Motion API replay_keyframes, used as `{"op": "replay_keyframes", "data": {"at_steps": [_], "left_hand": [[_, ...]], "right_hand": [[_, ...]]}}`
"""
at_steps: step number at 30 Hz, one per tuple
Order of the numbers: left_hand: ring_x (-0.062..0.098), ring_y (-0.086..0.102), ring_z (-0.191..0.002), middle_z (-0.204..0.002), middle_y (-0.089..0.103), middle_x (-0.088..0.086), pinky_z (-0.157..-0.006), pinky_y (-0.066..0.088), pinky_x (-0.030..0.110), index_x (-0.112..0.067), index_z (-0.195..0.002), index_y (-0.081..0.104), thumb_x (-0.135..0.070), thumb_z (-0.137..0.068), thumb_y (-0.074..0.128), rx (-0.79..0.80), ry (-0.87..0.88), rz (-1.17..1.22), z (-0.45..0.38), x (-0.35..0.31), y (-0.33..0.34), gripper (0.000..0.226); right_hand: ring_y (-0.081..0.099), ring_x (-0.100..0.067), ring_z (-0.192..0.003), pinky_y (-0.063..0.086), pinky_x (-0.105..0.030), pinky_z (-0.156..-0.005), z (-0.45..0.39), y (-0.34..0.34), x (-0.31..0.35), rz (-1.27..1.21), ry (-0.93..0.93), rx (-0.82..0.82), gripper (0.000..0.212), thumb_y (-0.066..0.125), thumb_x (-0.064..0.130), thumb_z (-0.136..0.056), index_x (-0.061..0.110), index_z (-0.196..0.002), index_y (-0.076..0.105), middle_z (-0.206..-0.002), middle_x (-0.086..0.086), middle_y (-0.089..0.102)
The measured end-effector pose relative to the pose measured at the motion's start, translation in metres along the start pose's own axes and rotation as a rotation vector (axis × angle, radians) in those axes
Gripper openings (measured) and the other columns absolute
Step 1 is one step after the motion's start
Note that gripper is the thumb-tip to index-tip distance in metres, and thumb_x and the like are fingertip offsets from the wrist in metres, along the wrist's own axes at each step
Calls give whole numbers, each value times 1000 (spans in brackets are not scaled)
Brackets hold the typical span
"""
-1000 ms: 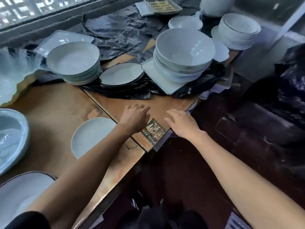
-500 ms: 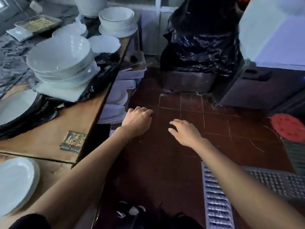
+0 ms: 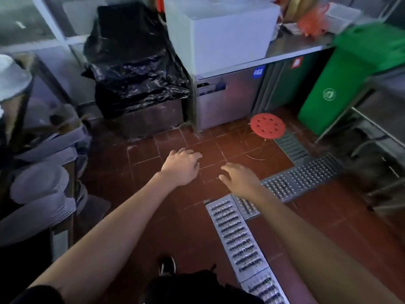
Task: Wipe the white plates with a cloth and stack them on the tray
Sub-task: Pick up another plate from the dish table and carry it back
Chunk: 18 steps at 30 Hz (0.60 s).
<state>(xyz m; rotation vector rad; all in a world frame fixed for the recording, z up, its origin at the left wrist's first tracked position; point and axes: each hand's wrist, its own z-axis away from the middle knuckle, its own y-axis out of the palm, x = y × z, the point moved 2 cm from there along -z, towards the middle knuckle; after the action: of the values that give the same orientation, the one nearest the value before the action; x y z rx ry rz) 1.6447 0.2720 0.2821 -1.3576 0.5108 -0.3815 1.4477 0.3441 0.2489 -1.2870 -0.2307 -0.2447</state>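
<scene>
Both my arms reach forward over the red tiled floor and hold nothing. My left hand (image 3: 183,166) hangs with loosely curled fingers. A little to its right, my right hand (image 3: 240,177) has relaxed, slightly spread fingers. Blurred stacks of white plates (image 3: 39,182) lie on a low shelf at the far left, well away from both hands. No cloth and no tray are in view.
A metal floor drain grate (image 3: 238,235) runs under my right arm. A red stool (image 3: 267,125) stands ahead by a steel cabinet (image 3: 228,96). A green bin (image 3: 341,77) is at the right, black plastic bags (image 3: 133,62) at the back left, a white box (image 3: 221,31) on the counter.
The view has swung right, away from the wooden table with bowls and plates, to the kitchen floor. Both hands stay stretched out in front, still holding nothing.
</scene>
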Motion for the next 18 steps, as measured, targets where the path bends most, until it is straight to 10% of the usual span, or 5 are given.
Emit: {"op": "replay_keyframes", "data": {"at_steps": [13, 18], "left_hand": [[30, 51, -133, -143, 57, 6, -107, 39, 54, -26, -143, 51, -36, -103, 42, 197, 481, -25, -194, -197, 41, 42], [26, 52, -133, -143, 57, 4, -110, 38, 58, -26, -147, 49, -36, -104, 44, 201, 646, -41, -247, -272, 43, 44]], "right_hand": [[54, -30, -128, 41, -46, -105, 66, -37, -225, -117, 552, -64, 44, 47, 37, -102, 23, -144, 48, -147, -4, 53], [33, -27, -146, 36, -50, -114, 91, -43, -282, -186, 707, -172, 47, 50, 38, -101, 23, -146, 46, -157, -5, 41]]}}
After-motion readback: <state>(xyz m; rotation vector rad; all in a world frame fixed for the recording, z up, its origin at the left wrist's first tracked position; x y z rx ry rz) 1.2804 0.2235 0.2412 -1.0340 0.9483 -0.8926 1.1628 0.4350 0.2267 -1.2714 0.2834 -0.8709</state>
